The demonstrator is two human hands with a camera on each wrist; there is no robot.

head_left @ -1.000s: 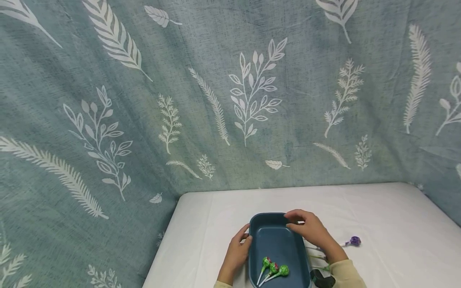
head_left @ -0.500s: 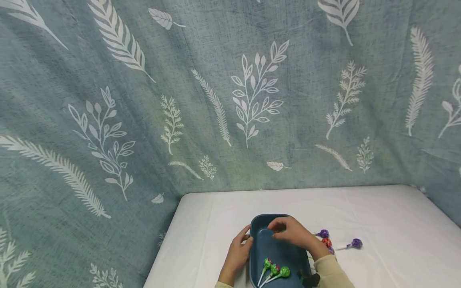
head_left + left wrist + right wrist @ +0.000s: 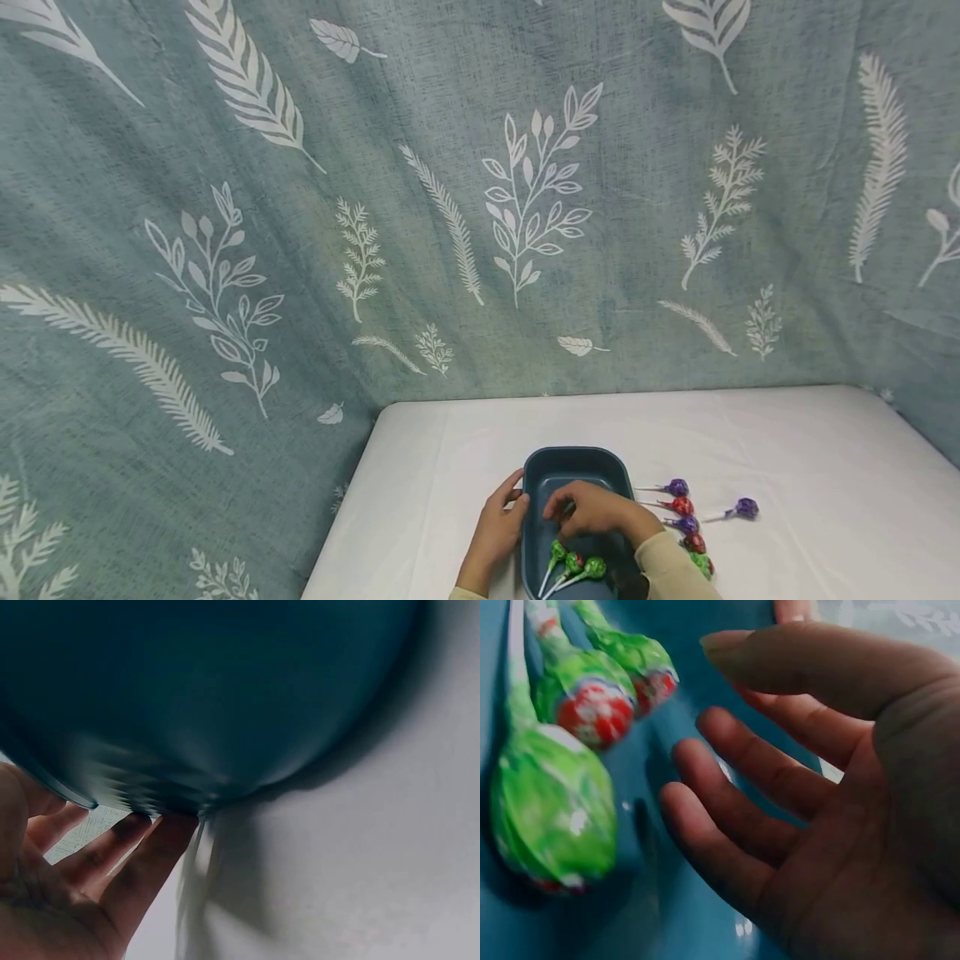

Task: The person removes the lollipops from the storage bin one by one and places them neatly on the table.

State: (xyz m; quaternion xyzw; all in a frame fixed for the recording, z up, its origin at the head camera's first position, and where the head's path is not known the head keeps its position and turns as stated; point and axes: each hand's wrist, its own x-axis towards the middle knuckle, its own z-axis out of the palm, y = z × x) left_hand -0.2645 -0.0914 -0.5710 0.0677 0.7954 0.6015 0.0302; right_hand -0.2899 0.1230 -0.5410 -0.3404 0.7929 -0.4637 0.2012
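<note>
A dark blue rectangular tray (image 3: 542, 460) sits on the white table with several green-wrapped lollipops (image 3: 595, 567) at its near end. My left hand (image 3: 495, 525) rests along the tray's left side. In the left wrist view, its straight fingers (image 3: 154, 862) touch the outer wall. My right hand (image 3: 588, 508) is over the inside of the tray, just beyond the lollipop heads. The right wrist view shows its fingers (image 3: 712, 825) loosely bent and nothing between them, with a green lollipop (image 3: 555, 806) close to the fingertips.
Right of the tray lies a column of lollipops: a purple one (image 3: 677, 488), a red one (image 3: 681, 506) and others, partly behind the right sleeve (image 3: 675, 567). Another purple lollipop (image 3: 746, 508) lies farther right. A leaf-patterned curtain (image 3: 480, 208) hangs behind the table.
My right hand has moved from the tray's far right corner, left and toward the near end, over the green lollipops. The lollipops at right have come into view. My left hand stays put.
</note>
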